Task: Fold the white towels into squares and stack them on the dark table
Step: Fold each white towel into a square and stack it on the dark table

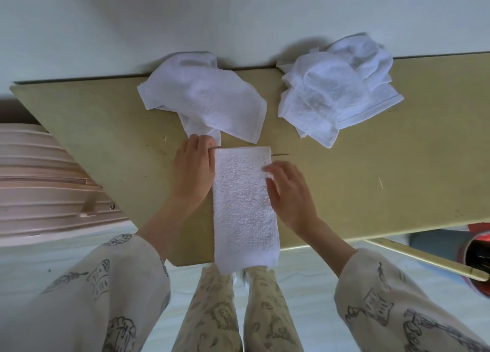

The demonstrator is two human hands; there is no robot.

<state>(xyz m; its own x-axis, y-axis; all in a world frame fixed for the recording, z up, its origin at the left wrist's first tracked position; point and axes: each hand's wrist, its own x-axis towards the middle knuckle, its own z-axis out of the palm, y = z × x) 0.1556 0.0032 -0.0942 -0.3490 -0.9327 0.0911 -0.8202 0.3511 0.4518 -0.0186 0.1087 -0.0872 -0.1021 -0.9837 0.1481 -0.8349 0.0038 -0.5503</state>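
A white towel point(242, 208), folded into a long narrow strip, lies on the olive-tan table point(371, 171), its near end hanging over the front edge. My left hand point(195, 171) rests flat against the strip's left edge, fingers together near its far corner. My right hand point(289, 192) lies on the strip's right edge, fingers spread and pressing on the cloth. A loose unfolded white towel point(206, 97) sits just behind my left hand. A rumpled pile of white towels point(336, 86) lies at the back right.
A pale wall runs along the table's far edge. Pink ribbed furniture point(39, 182) stands to the left. A red and black object point(477, 253) sits low on the right, by a table leg. My patterned trousers and light floor show below.
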